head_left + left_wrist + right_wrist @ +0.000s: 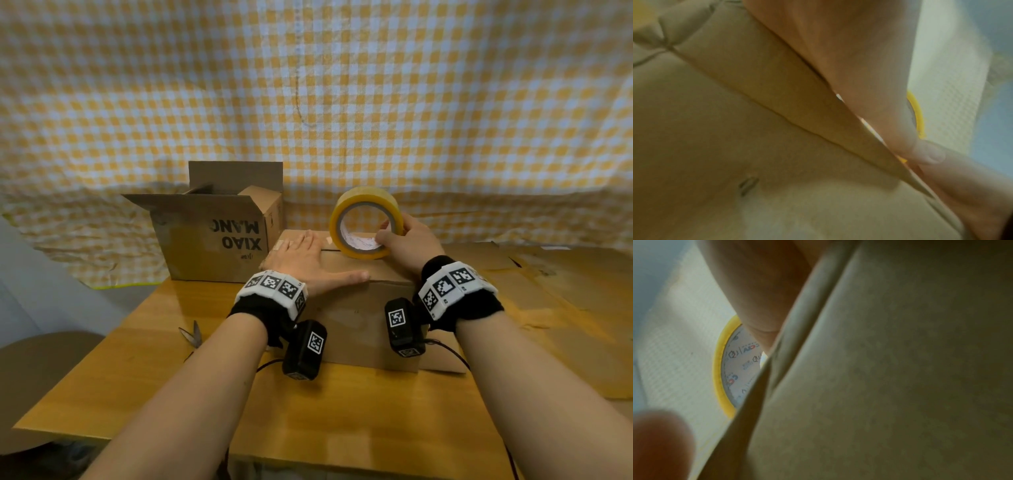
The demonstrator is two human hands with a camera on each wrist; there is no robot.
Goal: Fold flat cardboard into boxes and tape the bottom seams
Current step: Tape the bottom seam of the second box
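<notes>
Head view: box (346, 274) flaps are pressed flat by the spread left hand (301, 257), light stiff tape roll (364, 222) at 1 o'clock is pinched through the core by the right hand (407, 236), best gripped there.

Left hand (849, 61) flat on box (735, 129).

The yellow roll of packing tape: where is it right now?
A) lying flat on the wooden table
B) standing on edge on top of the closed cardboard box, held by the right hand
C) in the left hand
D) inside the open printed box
B: the yellow roll of packing tape stands on edge on the closed cardboard box, gripped by the right hand.
</notes>
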